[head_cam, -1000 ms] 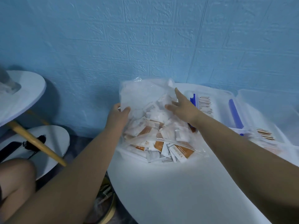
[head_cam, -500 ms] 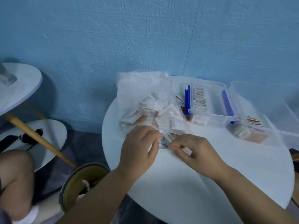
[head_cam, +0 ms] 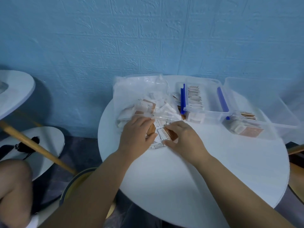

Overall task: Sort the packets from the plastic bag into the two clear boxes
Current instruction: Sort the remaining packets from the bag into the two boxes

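Toward the middle of the round white table (head_cam: pixel 197 178), left of centre, both hands work at the mouth of the plastic bag (head_cam: pixel 141 92). The left hand (head_cam: pixel 136 130) has its fingers curled round a brown packet (head_cam: pixel 150 130) at the bag's clear lip. The right hand (head_cam: pixel 182 139) pinches a printed packet (head_cam: pixel 166 134), white and brown, between thumb and fingertips. More loose packets lie half hidden under both hands.

These sachets look light, flat and slick, likely to slide over one another, so a pinch at one edge should lift a single one. The bag is soft film, slumped towards the table's far left edge, and its mouth will probably fold shut unless held open.

Beyond, along the far right edge, stand the two boxes side by side. The left clear box (head_cam: pixel 205 111) holds a row of packets on edge between blue latches (head_cam: pixel 182 99). The right clear box (head_cam: pixel 263 112) holds a small stack near its front corner. Nothing lies between the hands and the boxes. A blue brick-patterned wall (head_cam: pixel 148 38) rises behind.
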Demonstrator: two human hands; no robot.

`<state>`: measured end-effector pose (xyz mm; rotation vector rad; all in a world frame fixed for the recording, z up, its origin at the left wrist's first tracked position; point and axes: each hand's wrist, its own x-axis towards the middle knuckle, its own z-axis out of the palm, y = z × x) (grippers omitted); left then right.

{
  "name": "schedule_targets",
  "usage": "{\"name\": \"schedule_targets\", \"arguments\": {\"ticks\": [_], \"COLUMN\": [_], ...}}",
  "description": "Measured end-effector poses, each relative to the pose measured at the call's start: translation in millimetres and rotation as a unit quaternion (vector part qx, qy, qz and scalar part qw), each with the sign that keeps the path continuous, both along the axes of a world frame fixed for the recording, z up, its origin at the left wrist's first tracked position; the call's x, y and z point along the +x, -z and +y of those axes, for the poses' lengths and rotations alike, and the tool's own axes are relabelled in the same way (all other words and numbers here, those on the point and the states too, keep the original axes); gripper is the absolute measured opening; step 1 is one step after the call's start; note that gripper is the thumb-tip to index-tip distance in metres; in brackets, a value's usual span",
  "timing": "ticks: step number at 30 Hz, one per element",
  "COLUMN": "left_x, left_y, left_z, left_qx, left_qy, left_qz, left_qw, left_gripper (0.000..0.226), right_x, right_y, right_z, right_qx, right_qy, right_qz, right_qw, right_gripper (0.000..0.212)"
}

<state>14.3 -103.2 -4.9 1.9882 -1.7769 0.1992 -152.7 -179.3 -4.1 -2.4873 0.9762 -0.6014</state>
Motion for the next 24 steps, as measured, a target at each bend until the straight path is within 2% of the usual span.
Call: {"name": "schedule_targets", "arguments": {"ticks": [4,9,11,18,24], "left_x": [1,1,1,-10,-15], "left_y": [5,3,-1,-3,-11], "left_z": [5,11,11,-2,1], "left_qx": [-0.019,-0.056,-0.058,0.023,0.009], "left_qy": [-0.001,-0.024,-0.044,-0.106,-0.126], "left_qz": [0.044,0.12,0.117,0.055,0.208], "left_qw": [0.999,0.991,0.99,0.993,0.97], "left_gripper": [0.041,0.034,0.03,0.037,0.021], "right_x": [-4,-9,-13,-18,-23], "right_y": [0,-12,-18,-13,-15], "right_z": [4,5,6,7,7], "right_qx": [-0.002,0.019,0.031,0.038,0.044], "right_qy": [-0.001,-0.001,-0.011,-0.007,0.031], "right_qz": [-0.002,-0.007,-0.022,-0.084,-0.189], "right_qw": [1.0,1.0,0.999,0.996,0.981], "right_gripper": [0.056,0.04,0.033,0.021,0.013]}}
